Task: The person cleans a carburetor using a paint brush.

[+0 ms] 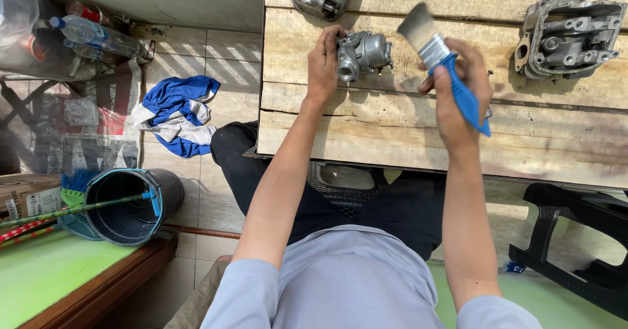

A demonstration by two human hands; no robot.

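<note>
Rough wooden planks (366, 129) formed the bench, where the left hand (323, 64) closed its fingers around a grey metal carburettor (362, 53) resting on the wood. Beside it, the right hand (461, 93), raised with forearm extended, gripped a blue-handled paintbrush (445, 61), bristles up. A cardboard box (26, 195) with a white label sat far left.

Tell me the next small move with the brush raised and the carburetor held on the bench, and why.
Probably bring the paintbrush down and left onto the carburetor. The right hand holds it bristles-up, clear of the part, while the left hand steadies the carburetor on the wooden bench, its body exposed toward the brush.
</note>
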